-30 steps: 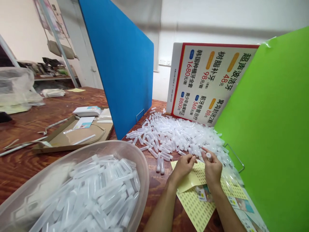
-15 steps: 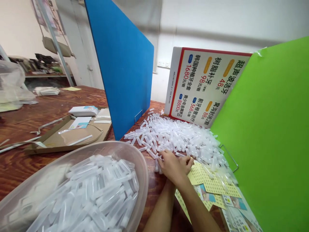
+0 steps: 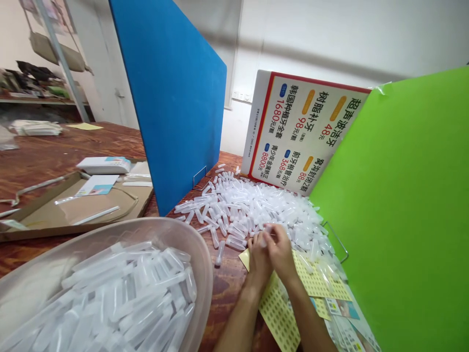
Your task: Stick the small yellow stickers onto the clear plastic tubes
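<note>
My left hand and my right hand meet above the table at the near edge of a pile of small clear plastic tubes. A whitish plastic tube shows between their closed fingertips, partly hidden by them. Both hands seem to grip it. Under my wrists lies a yellow sticker sheet with rows of small dots. Another yellow sticker sheet sits to the right of my right hand, with some tubes on it. One loose tube rests left of my hands.
A large translucent tub full of bigger clear tubes stands at left front. Blue and green boards and a printed sign stand around the pile. Printed cards lie at right; a cardboard tray is beyond the tub.
My hands were crossed at the pile's edge; now they are uncrossed and together, with a tube between the fingers. The yellow sheet under them shows more. The view has shifted right.
</note>
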`<state>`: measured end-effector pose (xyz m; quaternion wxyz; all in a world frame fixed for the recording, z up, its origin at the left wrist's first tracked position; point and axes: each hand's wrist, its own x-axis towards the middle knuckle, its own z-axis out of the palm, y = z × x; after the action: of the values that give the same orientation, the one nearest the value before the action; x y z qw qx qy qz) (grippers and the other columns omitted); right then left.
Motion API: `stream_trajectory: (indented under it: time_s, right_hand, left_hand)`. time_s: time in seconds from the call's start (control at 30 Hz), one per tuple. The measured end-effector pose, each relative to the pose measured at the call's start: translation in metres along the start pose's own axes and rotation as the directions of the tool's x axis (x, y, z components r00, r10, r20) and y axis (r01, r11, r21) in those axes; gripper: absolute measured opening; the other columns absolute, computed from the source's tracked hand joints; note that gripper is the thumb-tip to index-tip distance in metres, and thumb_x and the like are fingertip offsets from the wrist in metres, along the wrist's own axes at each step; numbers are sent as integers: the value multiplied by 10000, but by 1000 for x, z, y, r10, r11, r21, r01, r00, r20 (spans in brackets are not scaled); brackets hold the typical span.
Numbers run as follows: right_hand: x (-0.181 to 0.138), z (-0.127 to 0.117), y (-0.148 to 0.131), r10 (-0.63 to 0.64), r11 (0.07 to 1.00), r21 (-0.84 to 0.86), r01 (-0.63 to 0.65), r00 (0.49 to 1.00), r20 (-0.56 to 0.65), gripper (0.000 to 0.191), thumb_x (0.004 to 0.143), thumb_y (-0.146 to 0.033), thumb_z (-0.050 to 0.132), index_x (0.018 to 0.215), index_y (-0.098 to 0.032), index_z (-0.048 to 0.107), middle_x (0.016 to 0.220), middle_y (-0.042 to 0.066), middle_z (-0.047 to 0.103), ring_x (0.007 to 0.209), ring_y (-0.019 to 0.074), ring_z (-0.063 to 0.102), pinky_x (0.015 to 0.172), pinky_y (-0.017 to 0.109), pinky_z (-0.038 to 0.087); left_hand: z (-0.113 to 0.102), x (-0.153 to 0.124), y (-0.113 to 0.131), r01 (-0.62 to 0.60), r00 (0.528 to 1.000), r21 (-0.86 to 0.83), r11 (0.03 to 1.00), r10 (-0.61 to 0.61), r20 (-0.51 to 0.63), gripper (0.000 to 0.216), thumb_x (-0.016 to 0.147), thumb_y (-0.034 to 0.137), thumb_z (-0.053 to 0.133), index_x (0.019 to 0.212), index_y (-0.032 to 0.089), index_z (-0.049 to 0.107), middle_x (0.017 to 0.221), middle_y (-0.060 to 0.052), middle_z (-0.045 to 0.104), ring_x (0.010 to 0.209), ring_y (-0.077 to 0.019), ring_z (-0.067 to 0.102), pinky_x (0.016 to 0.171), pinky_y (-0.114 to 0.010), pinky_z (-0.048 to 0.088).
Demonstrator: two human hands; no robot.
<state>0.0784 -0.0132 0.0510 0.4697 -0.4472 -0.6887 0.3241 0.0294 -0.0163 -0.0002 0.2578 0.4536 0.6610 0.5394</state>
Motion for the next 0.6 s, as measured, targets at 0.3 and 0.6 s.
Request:
stream_trajectory:
  time_s: [0.3,0.6]
  right_hand:
    - [-8,-40,72,369,894,337,-295,912,-181,518,761,-604,691,1073,-198,617,782,38,720,802,267,699,748,369,541]
    - [-7,-34,69,378,917,223,-330,898,-227,367,863,-534,607,1006,-196,610,821,56,702,769,247,680,718,359,532]
  left_hand:
    - [-19,25,-11,-173,887,-133,976,213,410,461,708,61,710,1142,191,624,1161,-80,665,1089,-221,638,950,-320,497]
    - [-38,24,21,-402,865,537,742,115,488,453,598,264,902,966,181,650,1075,-103,661,1077,-340,606,905,-437,463]
